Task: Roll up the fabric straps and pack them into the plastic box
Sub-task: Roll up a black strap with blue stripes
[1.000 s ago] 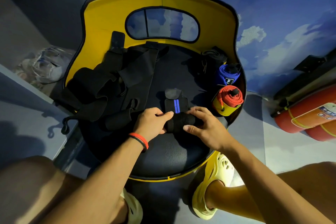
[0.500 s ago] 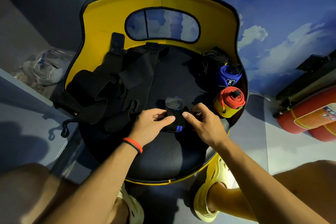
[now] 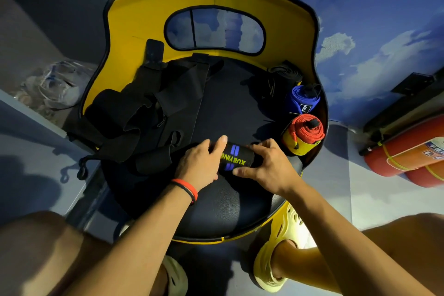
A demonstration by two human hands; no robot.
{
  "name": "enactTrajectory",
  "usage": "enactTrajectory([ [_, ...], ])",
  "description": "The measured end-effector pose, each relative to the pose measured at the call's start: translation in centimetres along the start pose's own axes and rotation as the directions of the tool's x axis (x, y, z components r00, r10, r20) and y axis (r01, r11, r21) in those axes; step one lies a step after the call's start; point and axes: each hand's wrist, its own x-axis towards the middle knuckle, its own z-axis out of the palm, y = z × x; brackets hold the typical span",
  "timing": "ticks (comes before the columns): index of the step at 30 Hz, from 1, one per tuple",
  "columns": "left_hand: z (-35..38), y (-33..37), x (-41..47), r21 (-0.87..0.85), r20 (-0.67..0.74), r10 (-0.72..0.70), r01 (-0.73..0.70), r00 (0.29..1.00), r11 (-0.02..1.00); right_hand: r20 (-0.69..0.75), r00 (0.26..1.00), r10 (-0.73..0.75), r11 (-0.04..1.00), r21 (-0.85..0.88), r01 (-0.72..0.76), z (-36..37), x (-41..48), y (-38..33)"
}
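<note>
Left hand (image 3: 199,163) and right hand (image 3: 266,168) curl their fingers around the black strap roll (image 3: 236,161) between them, nearly wound up; red roll (image 3: 307,130) and blue roll (image 3: 304,101) sit finished beyond the right fingers, while loose black straps (image 3: 134,118) beyond the left fingers await rolling, and packing seems unstarted.

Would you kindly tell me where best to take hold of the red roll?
Grip the red roll round its sides, reaching down from the left over the seat. It stands on end, spiral up, against the chair rim, which blocks its right.
</note>
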Motion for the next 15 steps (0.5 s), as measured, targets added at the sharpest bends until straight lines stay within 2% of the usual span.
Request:
enactTrajectory([
  [3,-0.8,0.4,-0.3,-0.14,0.131,-0.064,0.082,0.989,0.987,0.018,1.0,0.014,0.999,0.049,-0.015,-0.1,0.2,-0.5],
  [4,-1.0,0.8,-0.6,-0.333,0.16,-0.128,0.176,0.979,0.926,0.033,0.999,0.013,0.998,0.061,-0.015,0.0,0.2,-0.5],
  [5,-1.1,1.2,-1.0,-0.432,0.219,-0.137,0.222,0.966,0.874,0.047,0.999,0.011,0.997,0.074,-0.014,0.1,0.2,-0.5],
  [7,-0.6,1.2,-1.5,-0.651,0.169,-0.218,0.275,0.961,0.707,0.058,0.998,-0.001,0.996,0.086,-0.004,0.2,-0.1,-0.6],
  [12,0.1,0.8,-2.0,-0.794,0.147,-0.166,0.216,0.975,0.568,0.042,0.998,-0.039,0.986,0.161,0.032,0.2,-0.4,-1.4],
  [15,0.2,0.7,-2.1,-0.804,0.154,-0.077,0.171,0.985,0.57,0.021,0.999,-0.025,0.975,0.223,0.019,-0.1,-0.8,-2.3],
])
